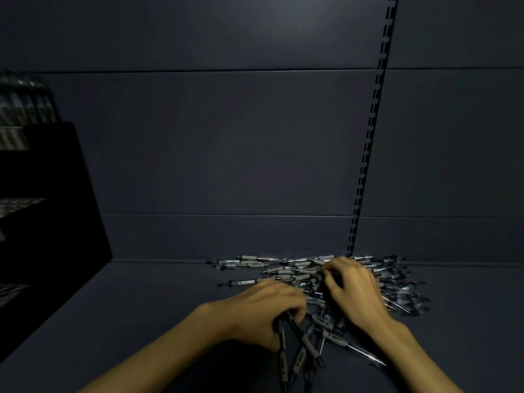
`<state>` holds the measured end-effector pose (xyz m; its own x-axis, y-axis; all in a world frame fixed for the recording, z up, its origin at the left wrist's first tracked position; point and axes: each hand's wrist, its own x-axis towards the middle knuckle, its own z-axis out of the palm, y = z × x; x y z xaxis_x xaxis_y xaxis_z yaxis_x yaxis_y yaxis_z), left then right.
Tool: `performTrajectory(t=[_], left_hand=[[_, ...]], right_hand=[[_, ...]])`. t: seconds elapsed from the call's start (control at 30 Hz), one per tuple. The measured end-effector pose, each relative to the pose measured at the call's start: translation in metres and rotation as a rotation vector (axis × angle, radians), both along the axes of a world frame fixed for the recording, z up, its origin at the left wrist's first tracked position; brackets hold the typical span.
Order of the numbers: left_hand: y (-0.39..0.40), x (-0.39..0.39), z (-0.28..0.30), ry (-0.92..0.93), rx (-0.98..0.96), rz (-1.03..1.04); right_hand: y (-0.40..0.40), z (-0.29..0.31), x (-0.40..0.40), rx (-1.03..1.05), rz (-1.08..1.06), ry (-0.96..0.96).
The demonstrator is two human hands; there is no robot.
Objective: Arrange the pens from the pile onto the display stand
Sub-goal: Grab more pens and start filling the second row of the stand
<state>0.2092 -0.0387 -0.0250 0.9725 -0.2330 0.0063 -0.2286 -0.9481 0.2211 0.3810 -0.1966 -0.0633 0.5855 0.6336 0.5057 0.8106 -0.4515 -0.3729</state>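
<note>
While the pile of pens [320,276] lies on the shelf surface [141,307] at the 5 o'clock part of the view, we are at the gathering step. Our left hand [263,310] grips a bundle of pens [295,353] at the pile's 7 o'clock edge. Our right hand [354,287] rests on the pile with fingers curled among the pens; whether it holds one we cannot tell. The display stand [51,211], partly stocked, stands well apart at 9 o'clock. Next, we judge, the bundle needs aligning, then carrying leftward.
</note>
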Motion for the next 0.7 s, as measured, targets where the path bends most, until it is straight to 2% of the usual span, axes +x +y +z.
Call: performTrajectory(t=[0.13, 0.33, 0.5, 0.7], left_hand=[[0.005, 0.002, -0.006, -0.029, -0.002, 0.030], [0.011, -0.003, -0.008, 0.005, -0.127, 0.111], [0.008, 0.008, -0.004, 0.032, 0.115, 0.044], [0.010, 0.021, -0.013, -0.057, 0.219, 0.047]], right_hand=[[0.000, -0.001, 0.000, -0.012, -0.001, -0.009], [0.000, -0.001, -0.001, -0.012, -0.004, -0.014], [0.000, -0.002, -0.001, -0.016, -0.005, -0.015], [0.000, -0.004, 0.002, -0.006, -0.010, -0.013]])
